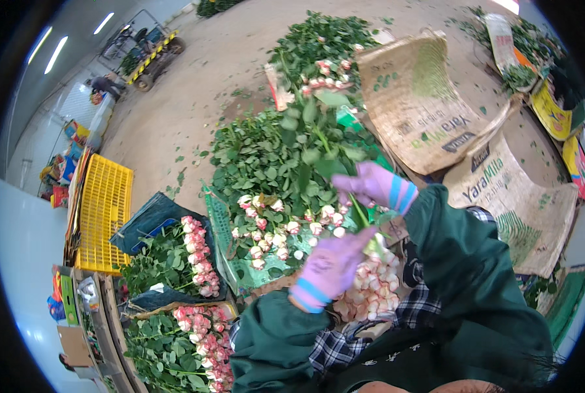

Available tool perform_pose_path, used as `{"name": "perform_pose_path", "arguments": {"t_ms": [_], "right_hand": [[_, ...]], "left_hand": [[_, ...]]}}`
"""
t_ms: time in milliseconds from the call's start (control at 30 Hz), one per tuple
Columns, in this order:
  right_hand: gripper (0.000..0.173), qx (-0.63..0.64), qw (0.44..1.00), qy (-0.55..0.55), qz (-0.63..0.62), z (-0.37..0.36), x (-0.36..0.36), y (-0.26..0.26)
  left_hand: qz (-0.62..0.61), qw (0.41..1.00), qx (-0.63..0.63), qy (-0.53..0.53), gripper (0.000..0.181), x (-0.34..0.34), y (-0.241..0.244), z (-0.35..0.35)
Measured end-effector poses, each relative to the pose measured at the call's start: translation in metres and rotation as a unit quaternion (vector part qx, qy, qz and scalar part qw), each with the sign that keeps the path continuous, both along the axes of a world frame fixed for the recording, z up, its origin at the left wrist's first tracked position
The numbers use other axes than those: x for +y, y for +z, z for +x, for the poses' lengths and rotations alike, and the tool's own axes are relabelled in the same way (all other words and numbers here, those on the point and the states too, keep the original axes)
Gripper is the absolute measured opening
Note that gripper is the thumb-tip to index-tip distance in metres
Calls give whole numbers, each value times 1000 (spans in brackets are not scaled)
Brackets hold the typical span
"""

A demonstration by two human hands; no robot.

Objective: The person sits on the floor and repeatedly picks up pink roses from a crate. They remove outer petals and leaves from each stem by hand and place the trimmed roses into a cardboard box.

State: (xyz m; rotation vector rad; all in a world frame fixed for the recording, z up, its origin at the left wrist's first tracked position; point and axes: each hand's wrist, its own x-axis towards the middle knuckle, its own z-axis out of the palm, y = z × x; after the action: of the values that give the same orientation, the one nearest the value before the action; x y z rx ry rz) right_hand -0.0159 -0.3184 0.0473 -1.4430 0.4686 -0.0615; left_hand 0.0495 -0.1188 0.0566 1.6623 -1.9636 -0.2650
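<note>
A long-stemmed leafy rose slants across in front of me, its pale bloom end low and its leaves pointing away. My right hand, in a lilac glove with blue cuff bands, is closed around its stem. My left hand, gloved alike, has its index finger against the stem just by the bloom; blur hides how its other fingers lie. Under the bloom, a heap of loose pink-edged white petals rests at my lap. Beyond both hands, pink-and-white roses lie with dense foliage on green mesh sheeting.
At left, bundled roses sit in dark wraps near a yellow plastic crate. Printed YaraMila sacks hang at right. More roses lie farther off. A wheeled cart and a bending person are in the background.
</note>
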Motion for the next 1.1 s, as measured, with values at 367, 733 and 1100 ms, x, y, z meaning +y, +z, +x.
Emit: {"name": "perform_pose_path", "arguments": {"t_ms": [367, 733, 1100], "right_hand": [[28, 86, 857, 14, -509, -75, -29, -190], [23, 91, 711, 163, -678, -92, -14, -208], [19, 297, 597, 394, -632, -72, 69, -251]], "left_hand": [[195, 980, 4, 43, 47, 35, -55, -19], [213, 976, 25, 44, 46, 62, -81, -27], [265, 962, -45, 49, 43, 83, -75, -28]]}}
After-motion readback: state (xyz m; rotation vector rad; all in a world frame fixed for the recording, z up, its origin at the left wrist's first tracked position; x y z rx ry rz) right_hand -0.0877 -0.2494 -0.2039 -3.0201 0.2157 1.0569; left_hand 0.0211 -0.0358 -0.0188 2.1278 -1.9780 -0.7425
